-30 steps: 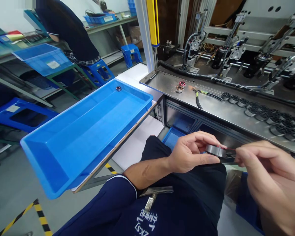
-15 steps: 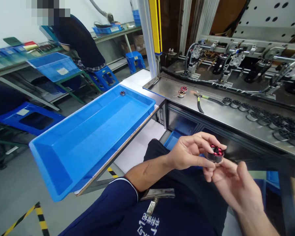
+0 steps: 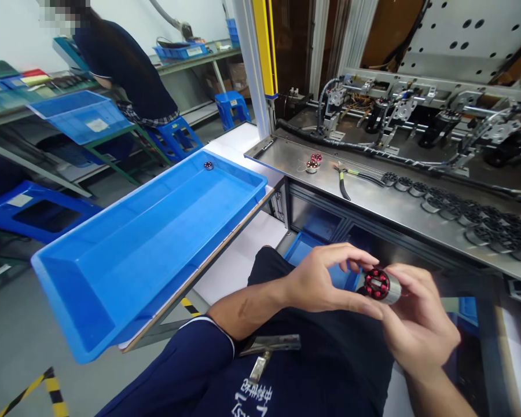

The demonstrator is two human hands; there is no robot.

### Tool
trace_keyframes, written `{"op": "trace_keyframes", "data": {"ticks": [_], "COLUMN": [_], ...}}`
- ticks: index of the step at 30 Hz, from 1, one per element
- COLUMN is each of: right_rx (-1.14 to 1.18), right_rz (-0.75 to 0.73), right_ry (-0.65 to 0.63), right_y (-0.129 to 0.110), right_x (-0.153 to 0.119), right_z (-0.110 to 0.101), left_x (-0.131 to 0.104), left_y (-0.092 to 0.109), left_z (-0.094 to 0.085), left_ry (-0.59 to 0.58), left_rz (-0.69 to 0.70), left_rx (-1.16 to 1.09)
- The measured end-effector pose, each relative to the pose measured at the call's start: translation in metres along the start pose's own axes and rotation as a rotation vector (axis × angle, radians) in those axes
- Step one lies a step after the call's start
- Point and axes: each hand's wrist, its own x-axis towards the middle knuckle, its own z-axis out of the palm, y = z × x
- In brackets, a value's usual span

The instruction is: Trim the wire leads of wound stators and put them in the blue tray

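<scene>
A round metal part with red windings (image 3: 378,285) is held between both hands above the lap, its wound face turned toward the camera. My left hand (image 3: 325,281) curves round its left side, thumb below and fingers above. My right hand (image 3: 421,318) grips it from the right and underneath. Two similar wound parts (image 3: 312,166) stand on the metal bench (image 3: 295,159), beside pliers with green-and-black handles (image 3: 342,184). Several black ring-shaped parts (image 3: 436,200) are lined up along the bench to the right.
A long blue tray (image 3: 156,231) at the left holds one small round part (image 3: 208,165) in its far corner. Behind the bench are machine fixtures (image 3: 399,110). A person in dark clothing (image 3: 130,69) sits on a blue stool at the back left.
The held part has been tilted so its wound face points at the camera. My right hand has closed round its right side, and my left fingers have shifted. The view has moved slightly right.
</scene>
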Motion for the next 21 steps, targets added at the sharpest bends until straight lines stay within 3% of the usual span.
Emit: {"op": "trace_keyframes", "data": {"ticks": [2, 5, 9, 11, 13, 16, 19, 21], "right_rx": [-0.118, -0.137, -0.001, 0.025, 0.023, 0.015, 0.038, 0.052], "right_rz": [-0.173, -0.206, -0.047, -0.024, 0.035, 0.244, 0.449, 0.448], "right_ry": [-0.017, -0.056, -0.094, -0.054, 0.048, 0.222, 0.224, 0.22], "right_y": [0.0, -0.002, -0.011, -0.016, -0.018, -0.016, -0.01, -0.008], "right_x": [0.0, 0.001, 0.004, 0.005, 0.004, -0.001, -0.007, -0.005], "right_z": [-0.002, -0.006, -0.011, -0.01, -0.007, -0.004, -0.009, -0.016], "left_x": [-0.001, 0.0, 0.001, 0.001, -0.001, -0.003, -0.005, -0.005], "left_y": [0.004, 0.006, 0.006, 0.006, 0.005, 0.003, 0.002, 0.003], "left_z": [0.005, 0.011, 0.01, 0.01, 0.01, 0.011, 0.012, 0.011], "left_ry": [-0.043, -0.038, 0.024, 0.038, 0.037, 0.047, 0.063, 0.098], "left_rz": [-0.025, 0.007, 0.145, 0.191, 0.169, 0.064, 0.052, 0.144], "left_rx": [-0.006, 0.04, 0.198, 0.247, 0.232, 0.102, 0.022, 0.141]}}
